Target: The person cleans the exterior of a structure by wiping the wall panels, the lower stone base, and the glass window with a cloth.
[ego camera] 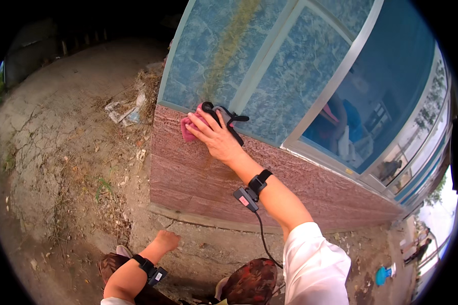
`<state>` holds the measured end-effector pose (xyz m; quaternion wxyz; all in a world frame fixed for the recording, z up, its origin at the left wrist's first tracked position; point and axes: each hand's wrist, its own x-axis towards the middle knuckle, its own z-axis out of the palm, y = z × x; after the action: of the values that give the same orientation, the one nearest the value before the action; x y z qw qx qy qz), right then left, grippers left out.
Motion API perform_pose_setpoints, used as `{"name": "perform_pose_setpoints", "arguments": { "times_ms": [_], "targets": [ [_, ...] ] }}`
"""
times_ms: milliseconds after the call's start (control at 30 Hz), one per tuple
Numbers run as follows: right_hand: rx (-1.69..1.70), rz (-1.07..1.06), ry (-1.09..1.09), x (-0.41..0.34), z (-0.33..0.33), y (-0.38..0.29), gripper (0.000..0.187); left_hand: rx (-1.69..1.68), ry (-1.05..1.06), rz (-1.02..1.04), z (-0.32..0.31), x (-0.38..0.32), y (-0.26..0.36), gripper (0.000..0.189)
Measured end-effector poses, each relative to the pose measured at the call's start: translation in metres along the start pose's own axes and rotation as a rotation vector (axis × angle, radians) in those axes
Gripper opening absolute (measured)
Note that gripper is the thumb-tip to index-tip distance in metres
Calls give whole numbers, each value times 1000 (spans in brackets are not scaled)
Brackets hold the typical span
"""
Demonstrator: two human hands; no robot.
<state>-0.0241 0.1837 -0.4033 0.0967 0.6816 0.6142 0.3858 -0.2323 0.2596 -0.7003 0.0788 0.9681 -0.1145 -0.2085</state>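
Note:
My right hand (218, 140) lies flat with spread fingers on a pink cloth (191, 129), pressing it to the wall where a blue marbled panel (297, 87) meets the reddish stone base (183, 171). Under and beside that hand is a black object with straps (234, 131); what it is I cannot tell. Above the cloth, a yellowish-brown streak (229, 42) runs up the panel. My left hand (167, 241) is curled into a fist low down near my knee, apart from the wall, with nothing visible in it.
To the right, a metal-framed window (370, 103) shows reflections. Crumpled plastic (129, 112) and dry grass lie by the wall corner on cracked ground (34, 145). A cable (263, 236) hangs from the right wrist device (246, 198). A blue container (382, 275) stands farther right.

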Motion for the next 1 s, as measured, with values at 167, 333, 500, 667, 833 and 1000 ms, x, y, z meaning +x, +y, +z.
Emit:
{"name": "perform_pose_setpoints", "arguments": {
  "times_ms": [167, 333, 500, 667, 833, 1000],
  "targets": [
    [-109, -168, 59, 34, -37, 62, 52, -30, -72, -52, -3, -1, -4, 29],
    [-465, 178, 585, 144, -146, 143, 38, 2, 26, -8, 0, 2, -2, 33],
    [-517, 312, 736, 182, -131, 144, 36, 10, 147, 2, 3, 3, -3, 25],
    [-345, 151, 538, 112, -46, 45, 41, 17, 170, 76, 5, 6, -2, 24],
    [27, 29, 142, 20, 28, -12, 52, -17, 20, -49, 6, 0, -12, 29],
    [-28, 166, 0, -98, 15, 12, 60, -31, -104, -37, 10, 1, -11, 42]
  ]
}}
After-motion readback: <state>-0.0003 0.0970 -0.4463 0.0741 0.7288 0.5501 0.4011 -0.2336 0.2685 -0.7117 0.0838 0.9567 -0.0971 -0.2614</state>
